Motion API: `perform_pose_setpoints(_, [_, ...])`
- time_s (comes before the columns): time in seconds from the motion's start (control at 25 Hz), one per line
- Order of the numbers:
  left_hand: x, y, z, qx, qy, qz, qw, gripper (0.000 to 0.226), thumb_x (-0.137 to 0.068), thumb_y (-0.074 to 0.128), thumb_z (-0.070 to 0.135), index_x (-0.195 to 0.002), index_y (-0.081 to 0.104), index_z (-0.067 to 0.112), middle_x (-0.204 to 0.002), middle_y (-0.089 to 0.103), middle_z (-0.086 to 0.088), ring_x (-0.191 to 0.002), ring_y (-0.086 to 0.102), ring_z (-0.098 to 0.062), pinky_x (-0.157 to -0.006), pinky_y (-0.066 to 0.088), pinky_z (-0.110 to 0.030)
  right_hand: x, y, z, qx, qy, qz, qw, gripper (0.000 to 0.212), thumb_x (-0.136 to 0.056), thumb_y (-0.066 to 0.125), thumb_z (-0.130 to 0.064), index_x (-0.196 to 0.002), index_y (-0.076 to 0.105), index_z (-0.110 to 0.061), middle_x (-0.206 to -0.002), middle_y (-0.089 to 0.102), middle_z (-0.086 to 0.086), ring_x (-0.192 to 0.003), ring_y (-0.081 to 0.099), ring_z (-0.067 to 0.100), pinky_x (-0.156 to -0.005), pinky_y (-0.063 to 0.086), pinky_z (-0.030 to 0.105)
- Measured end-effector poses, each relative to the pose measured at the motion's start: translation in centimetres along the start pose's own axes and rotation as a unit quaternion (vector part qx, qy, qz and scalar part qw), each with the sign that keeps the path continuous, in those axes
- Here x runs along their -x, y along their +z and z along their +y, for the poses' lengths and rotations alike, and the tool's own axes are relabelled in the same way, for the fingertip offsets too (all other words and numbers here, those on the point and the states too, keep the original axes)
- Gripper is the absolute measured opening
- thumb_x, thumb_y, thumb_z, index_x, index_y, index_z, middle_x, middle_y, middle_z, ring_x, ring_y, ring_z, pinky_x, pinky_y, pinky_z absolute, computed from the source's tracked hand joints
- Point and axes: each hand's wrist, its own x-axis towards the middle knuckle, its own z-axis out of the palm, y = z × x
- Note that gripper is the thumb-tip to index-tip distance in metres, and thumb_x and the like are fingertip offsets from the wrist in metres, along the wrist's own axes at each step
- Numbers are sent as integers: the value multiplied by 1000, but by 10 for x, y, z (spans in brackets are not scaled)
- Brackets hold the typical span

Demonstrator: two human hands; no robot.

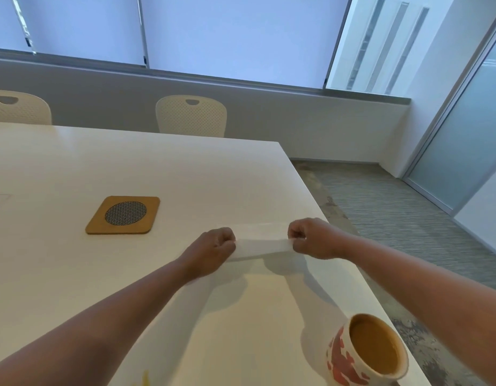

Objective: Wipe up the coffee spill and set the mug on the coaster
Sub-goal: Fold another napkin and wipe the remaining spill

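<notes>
A white paper towel (262,240) is stretched between my hands just above the white table (74,162). My left hand (213,250) pinches its left end and my right hand (310,236) pinches its right end. A square cork coaster (123,215) with a dark mesh circle lies to the left of my hands. A white mug with red patches (366,352), full of light brown coffee, stands near the table's right edge at the bottom. A small yellowish smear (145,378) shows at the bottom edge of the table.
Two white perforated chairs (191,116) stand behind the table's far side. The table's right edge runs diagonally past the mug, with grey carpet (394,213) beyond it. A glass partition (469,151) is at the right.
</notes>
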Motion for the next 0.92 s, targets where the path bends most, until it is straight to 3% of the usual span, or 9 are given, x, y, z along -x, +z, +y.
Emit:
perform_pose_setpoints(0.12, [19,-24,1,147,-34,-3,989,10,-85,45,27,-79,53,22,-69,48,5,-65,44,-17,-64,35,-35,18,-9,-35,-98,24,-7,995,12,-81,55,-16,-84,60,-26,-78,65,-7,-68,58,17,-57,45,27])
perform_pose_setpoints(0.24, [38,-42,-9,181,-76,17,980,14,-96,43,22,-87,53,19,-70,54,5,-62,51,-16,-57,39,-32,35,-3,-70,-172,49,-20,984,27,-81,57,-11,-98,58,-33,-98,70,0,-83,68,21,-65,55,32])
perform_pose_setpoints(0.4, [60,-51,-27,139,-125,63,980,10,-105,50,25,-103,58,19,-84,59,-7,-72,54,-23,-59,43,-34,54,26,-106,-222,98,15,970,54,-80,55,-5,-125,51,-36,-106,62,1,-88,66,23,-67,64,36])
perform_pose_setpoints(0.52, [70,-49,-38,122,-136,74,980,12,-103,61,30,-113,58,26,-87,64,-13,-75,56,-25,-65,46,-36,71,62,-120,-210,120,66,968,63,-80,49,-4,-134,45,-36,-105,62,6,-86,66,26,-71,63,44])
perform_pose_setpoints(0.64, [77,-43,-45,77,-112,76,988,14,-101,63,29,-114,60,27,-79,64,-8,-69,53,-21,-63,42,-32,85,102,-122,-228,157,116,954,63,-83,50,-5,-139,42,-34,-110,62,7,-92,63,28,-74,54,34])
perform_pose_setpoints(0.72, [78,-39,-45,31,-96,76,992,12,-101,63,31,-112,61,28,-85,71,-7,-71,58,-23,-64,44,-32,91,123,-120,-256,189,135,938,59,-87,52,-8,-140,41,-33,-111,62,7,-94,59,27,-78,46,31])
perform_pose_setpoints(0.92, [75,-29,-41,-88,-70,99,989,14,-97,66,31,-108,67,22,-93,71,0,-86,65,-22,-70,48,-31,91,145,-112,-303,236,177,906,43,-97,52,-16,-137,44,-28,-128,61,9,-100,57,25,-81,45,33])
